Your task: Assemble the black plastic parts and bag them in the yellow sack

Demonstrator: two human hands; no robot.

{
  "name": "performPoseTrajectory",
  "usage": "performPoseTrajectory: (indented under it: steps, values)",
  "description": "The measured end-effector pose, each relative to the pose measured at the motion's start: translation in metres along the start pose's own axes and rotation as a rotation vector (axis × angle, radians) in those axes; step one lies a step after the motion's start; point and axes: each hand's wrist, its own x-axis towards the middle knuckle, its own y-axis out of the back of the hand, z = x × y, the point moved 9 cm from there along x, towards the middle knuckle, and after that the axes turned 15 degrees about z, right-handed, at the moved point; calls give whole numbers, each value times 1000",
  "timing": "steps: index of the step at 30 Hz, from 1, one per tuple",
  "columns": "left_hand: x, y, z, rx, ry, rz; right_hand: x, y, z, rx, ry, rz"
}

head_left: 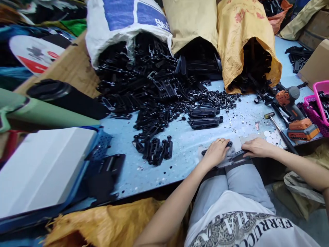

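My left hand (216, 152) lies knuckles up at the near edge of the light blue table (180, 151), fingers curled over a long black plastic part (229, 144) that sits on a small grey fixture (232, 156). My right hand (257, 148) rests just to the right of it, fingers bent down onto the same part's right end. A ring shows on the left hand. What lies under the palms is hidden.
Three open sacks (133, 24) spill black plastic parts (154, 89) across the table's back. A small pile of parts (155, 149) lies left of my hands. An orange cordless drill (295, 109), a hammer (279, 132), white discs and a pink basket (318, 106) stand to the right.
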Motion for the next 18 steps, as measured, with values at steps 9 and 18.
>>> performPoseTrajectory:
  steps: [9,18]
  values:
    - [1,5,7,2,-14,23,4,3,-1,-227,-121,76]
    - [-7,11,6,-122,-57,165,4,30,-25,-320,-79,196]
